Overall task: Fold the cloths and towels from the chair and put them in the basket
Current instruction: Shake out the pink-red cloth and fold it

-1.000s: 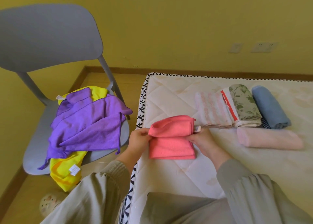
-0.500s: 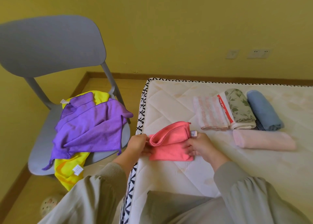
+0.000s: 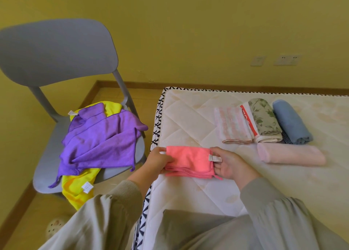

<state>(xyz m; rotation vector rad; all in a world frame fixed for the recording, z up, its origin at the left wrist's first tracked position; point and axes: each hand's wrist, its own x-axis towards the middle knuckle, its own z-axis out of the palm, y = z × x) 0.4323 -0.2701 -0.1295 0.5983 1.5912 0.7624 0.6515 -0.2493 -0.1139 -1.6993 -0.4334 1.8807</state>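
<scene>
Fingers [image 3: 162, 162] of the left hand [image 3: 157, 160] curl round the left end of the folded coral cloth [image 3: 188, 160]. The right hand [image 3: 231, 164] pinches the right end, where a small white label [image 3: 214, 158] sticks out. The cloth is at the near left part of a quilted cream mattress [image 3: 188, 117]; I cannot tell whether it rests on the mattress or is held just above it. A black-and-white patterned band runs along the mattress edge.

Further right on the mattress lie four finished pieces close together: a flat pink-striped towel [image 3: 232, 125], a rolled floral towel [image 3: 262, 117], a rolled blue towel [image 3: 290, 121] and, nearer the person, a pale pink roll [image 3: 290, 154].

Left of the mattress stands a grey chair [image 3: 56, 49]. On its seat a purple cloth [image 3: 102, 142] is spread loosely over a yellow cloth [image 3: 75, 191], which hangs off the front.

Behind is a yellow wall [image 3: 188, 32] with sockets [image 3: 287, 60], a brown skirting board [image 3: 207, 85] and a wooden floor [image 3: 113, 94].
</scene>
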